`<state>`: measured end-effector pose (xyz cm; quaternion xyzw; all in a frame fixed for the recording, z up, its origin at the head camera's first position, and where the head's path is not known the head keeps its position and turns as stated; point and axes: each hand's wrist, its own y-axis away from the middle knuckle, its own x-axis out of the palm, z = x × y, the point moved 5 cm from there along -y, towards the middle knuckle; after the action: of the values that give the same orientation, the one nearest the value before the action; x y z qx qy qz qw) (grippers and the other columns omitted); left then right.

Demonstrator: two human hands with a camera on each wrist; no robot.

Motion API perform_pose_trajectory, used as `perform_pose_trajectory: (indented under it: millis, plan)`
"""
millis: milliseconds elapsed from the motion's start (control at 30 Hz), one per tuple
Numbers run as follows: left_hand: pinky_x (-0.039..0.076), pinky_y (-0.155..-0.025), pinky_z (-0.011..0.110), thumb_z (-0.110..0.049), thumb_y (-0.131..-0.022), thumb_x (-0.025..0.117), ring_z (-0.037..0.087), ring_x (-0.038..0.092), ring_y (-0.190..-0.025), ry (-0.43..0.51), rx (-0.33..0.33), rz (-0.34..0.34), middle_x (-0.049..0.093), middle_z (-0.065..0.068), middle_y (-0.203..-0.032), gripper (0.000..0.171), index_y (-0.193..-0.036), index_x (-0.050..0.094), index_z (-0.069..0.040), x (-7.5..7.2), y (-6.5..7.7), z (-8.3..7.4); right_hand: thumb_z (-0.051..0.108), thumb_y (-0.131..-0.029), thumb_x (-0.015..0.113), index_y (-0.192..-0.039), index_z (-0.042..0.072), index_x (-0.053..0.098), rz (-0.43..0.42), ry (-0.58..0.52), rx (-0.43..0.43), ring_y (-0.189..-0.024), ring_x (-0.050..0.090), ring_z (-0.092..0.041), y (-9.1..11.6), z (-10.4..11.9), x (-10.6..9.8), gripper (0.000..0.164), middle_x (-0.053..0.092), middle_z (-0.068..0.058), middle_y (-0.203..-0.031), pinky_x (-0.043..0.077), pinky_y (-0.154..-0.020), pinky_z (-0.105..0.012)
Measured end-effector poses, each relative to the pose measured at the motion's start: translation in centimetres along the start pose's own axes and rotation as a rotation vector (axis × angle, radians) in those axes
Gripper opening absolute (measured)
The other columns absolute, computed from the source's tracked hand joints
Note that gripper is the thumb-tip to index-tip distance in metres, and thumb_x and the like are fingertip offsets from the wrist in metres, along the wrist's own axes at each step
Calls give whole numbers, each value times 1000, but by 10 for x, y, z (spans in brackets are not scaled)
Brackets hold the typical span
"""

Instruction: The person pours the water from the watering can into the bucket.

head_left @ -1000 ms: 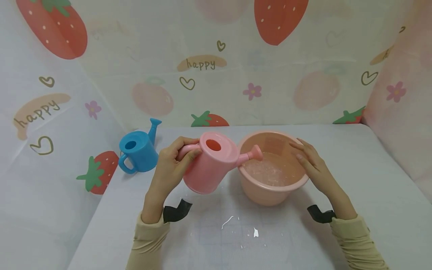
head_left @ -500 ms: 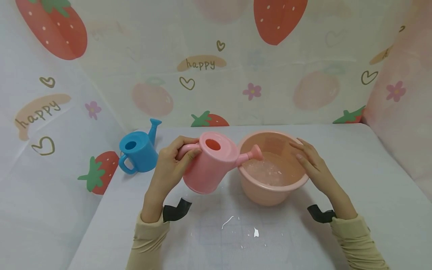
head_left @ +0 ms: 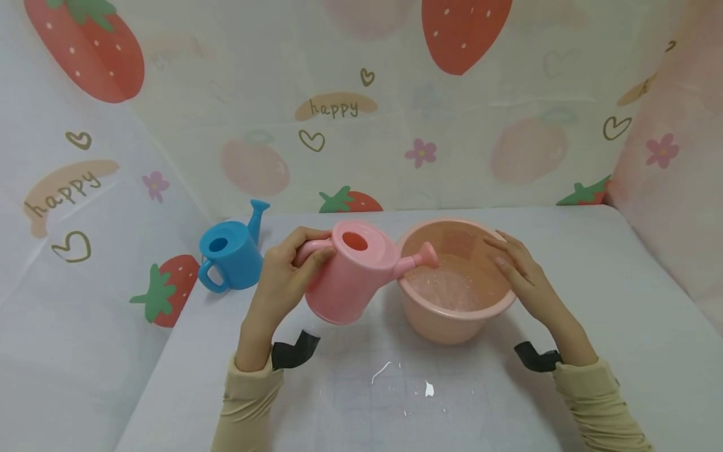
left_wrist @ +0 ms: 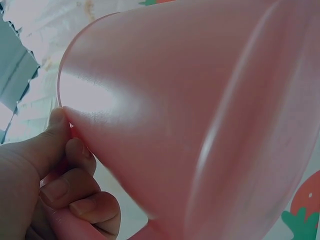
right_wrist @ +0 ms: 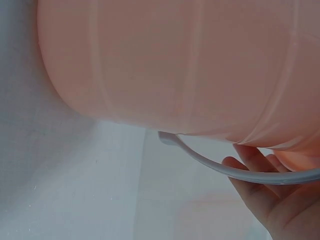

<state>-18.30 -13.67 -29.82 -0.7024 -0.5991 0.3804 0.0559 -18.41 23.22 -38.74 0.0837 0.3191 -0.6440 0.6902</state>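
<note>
In the head view my left hand (head_left: 288, 267) grips the handle of a pink watering can (head_left: 353, 282), tilted to the right. Its sprinkler head (head_left: 428, 255) hangs over a peach-coloured basin (head_left: 446, 326), where clear water (head_left: 452, 285) is rippled and bubbly. My right hand (head_left: 525, 276) holds the basin's right rim. In the left wrist view the can's body (left_wrist: 165, 110) fills most of the picture, with thumb and curled fingers (left_wrist: 75, 187) at its handle. The right wrist view shows the basin's outer wall (right_wrist: 150, 60) and my fingers (right_wrist: 250, 185) behind a grey curved band (right_wrist: 240, 172).
A blue watering can (head_left: 231, 254) stands at the back left of the white table (head_left: 610, 270). Water drops (head_left: 429, 389) lie on the table in front of the basin. Printed curtains (head_left: 452, 169) enclose the back and sides.
Both hands, the pink watering can and the basin stay almost in place. The water's ripples and bubbles in the basin shift. The head view has moved very slightly.
</note>
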Motion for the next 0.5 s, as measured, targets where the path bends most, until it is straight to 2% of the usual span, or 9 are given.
perform_pose_trajectory:
  millis: [500]
  plan:
    - [53,-76,22,-21,-88,64,10,61,-89,-2,7,0,67,2,-102,27,-113,60,-11,-1,-2,1,22,-99,42,-138,17,43,-1,0,4,-138,18,-34,0,-1,0,40,23,-8,-151,22,-100,-68]
